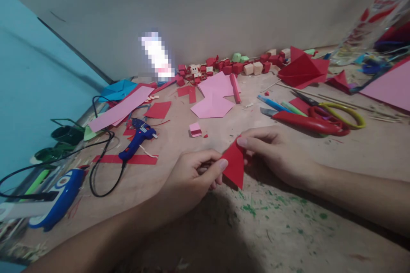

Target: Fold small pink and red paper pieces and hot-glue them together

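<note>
A folded piece of red paper is held between both hands, just above the table. My left hand pinches its left edge between thumb and fingers. At its top corner, my right hand grips the paper with the thumb in front. The fingers behind the paper are partly hidden. Beyond the hands lie a small pink paper box and a pink paper shape. To the right of my right hand are red-handled scissors and yellow-handled scissors.
A blue glue gun with a black cord rests at left, near a red paper strip. A blue-and-white tool lies nearer. Small paper cubes line the wall beside a lit phone. A clear bottle stands far right.
</note>
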Demonstrator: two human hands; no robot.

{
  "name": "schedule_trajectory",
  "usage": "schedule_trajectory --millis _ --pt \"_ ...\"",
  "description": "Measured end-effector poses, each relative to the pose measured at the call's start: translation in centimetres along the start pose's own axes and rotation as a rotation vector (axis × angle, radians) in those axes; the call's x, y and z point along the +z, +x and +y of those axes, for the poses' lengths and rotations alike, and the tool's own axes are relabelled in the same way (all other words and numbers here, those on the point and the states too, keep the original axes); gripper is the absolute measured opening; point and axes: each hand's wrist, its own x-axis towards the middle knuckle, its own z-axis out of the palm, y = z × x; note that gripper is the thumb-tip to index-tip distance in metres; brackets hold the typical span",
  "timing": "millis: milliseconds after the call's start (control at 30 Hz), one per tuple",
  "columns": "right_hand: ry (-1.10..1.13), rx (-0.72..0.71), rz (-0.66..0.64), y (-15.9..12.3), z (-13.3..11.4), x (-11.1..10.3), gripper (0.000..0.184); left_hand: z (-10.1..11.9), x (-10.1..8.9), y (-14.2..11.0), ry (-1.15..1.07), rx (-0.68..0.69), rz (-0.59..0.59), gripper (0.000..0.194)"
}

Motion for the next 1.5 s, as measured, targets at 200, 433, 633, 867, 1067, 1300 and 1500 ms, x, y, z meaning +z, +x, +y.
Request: schedule_trajectory --millis 200,433,633,867,1067,1300,1500 --pt "0.131 -0.036 0.111 0.6 0.5 -0.2 0.016 0.4 0.3 -0.2 0.048 -0.004 0.008 0.026" --pt "-0.051 0.015 -0.046 -0.4 0.5 0.1 0.035 0.3 0.2 0.0 0.001 -0.019 0.069 0.025" --pt "-0.001 0.024 -0.089 -0.5 0.6 0.0 0.039 0.2 0.1 -0.1 0.018 0.014 0.057 0.025" --pt "-0.374 0.018 -0.265 -0.4 -0.1 -0.3 0.037 0.6 0.2 -0.1 -0.078 0.016 0.117 0.023" --pt "-0.346 0.063 -0.293 -0.5 0.1 -0.2 0.037 0.5 0.1 -0.3 -0.11 0.036 0.139 0.023" --pt "-0.405 0.094 -0.293 -0.6 0.1 0.0 0.037 0.6 0.0 -0.2 -0.087 0.08 0.186 0.023" --pt "-0.374 0.141 -0.334 -0.6 0.0 -0.2 0.034 0.7 -0.4 0.0 -0.09 0.11 0.219 0.025"
